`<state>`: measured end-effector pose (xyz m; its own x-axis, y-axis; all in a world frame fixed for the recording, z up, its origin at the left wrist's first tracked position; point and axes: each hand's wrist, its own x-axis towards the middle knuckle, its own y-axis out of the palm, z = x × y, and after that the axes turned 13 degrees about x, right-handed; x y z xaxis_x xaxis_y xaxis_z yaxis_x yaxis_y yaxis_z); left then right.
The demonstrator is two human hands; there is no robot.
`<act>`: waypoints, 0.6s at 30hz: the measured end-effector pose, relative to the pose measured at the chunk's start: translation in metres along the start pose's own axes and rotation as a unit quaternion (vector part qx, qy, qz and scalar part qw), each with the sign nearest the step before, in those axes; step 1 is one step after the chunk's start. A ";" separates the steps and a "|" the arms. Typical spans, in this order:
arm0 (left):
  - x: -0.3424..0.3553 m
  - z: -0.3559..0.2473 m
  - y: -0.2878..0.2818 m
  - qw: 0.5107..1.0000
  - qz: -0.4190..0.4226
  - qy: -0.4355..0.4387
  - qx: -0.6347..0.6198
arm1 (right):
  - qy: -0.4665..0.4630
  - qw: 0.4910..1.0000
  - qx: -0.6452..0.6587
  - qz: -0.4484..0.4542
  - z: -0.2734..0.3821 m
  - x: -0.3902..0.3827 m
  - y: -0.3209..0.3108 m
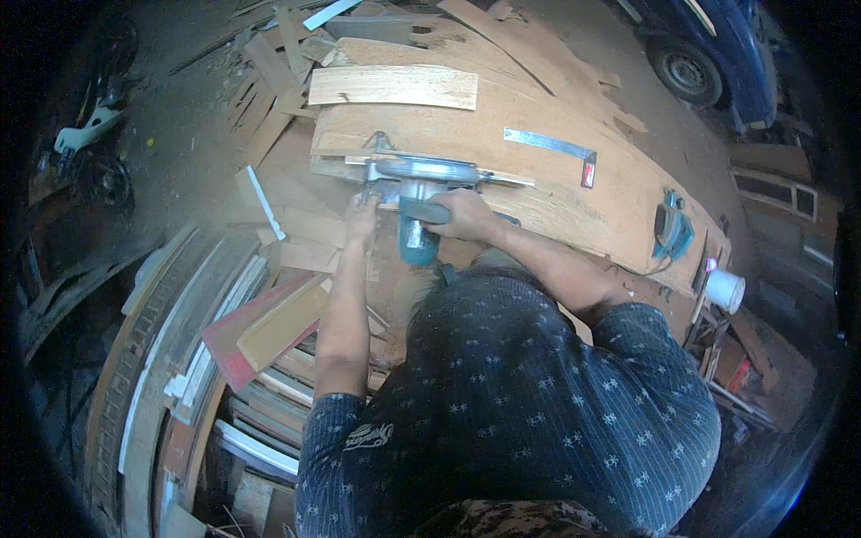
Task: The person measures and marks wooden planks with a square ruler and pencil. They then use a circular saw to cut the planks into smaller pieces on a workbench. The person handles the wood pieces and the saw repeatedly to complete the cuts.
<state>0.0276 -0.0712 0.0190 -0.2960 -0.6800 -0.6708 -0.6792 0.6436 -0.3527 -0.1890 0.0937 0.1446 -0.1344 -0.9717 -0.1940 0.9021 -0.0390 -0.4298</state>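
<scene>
A circular saw (418,240) with a teal motor housing and a grey metal guard lies across the near edge of a wooden worktop (421,125). My right hand (465,215) is wrapped round its rear handle. At the left end of the saw, my left hand (361,213) is closed on its metal base; the fingertips are partly hidden. Beneath the saw runs a narrow wooden strip (513,179), its right end showing past the guard. The blade itself is hidden from view. Blur or dust hangs to the left of the saw.
On the worktop lie a pale plank (395,88), a try square (560,148) and a teal power tool (671,231). A white container (725,290) stands at its right end. Stacked boards (170,359) fill the lower left. Wood scraps (269,76) litter the far left.
</scene>
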 end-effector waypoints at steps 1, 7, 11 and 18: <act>0.001 0.001 -0.007 1.000 -0.009 -0.015 -0.007 | -0.001 1.000 0.014 -0.003 0.005 0.005 0.004; 0.014 0.000 -0.048 1.000 -0.001 0.014 -0.006 | 0.002 1.000 0.016 0.000 0.028 0.033 0.025; 0.028 0.011 -0.076 0.999 0.016 0.000 -0.028 | 0.007 1.000 -0.013 0.011 0.044 0.052 0.039; 0.053 0.024 -0.113 1.000 0.003 0.008 -0.019 | -0.014 1.000 -0.007 0.000 0.059 0.081 0.062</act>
<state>0.1045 -0.1714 0.0071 -0.3112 -0.6814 -0.6625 -0.7017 0.6348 -0.3233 -0.1199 -0.0015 0.1547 -0.1219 -0.9780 -0.1695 0.8964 -0.0352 -0.4419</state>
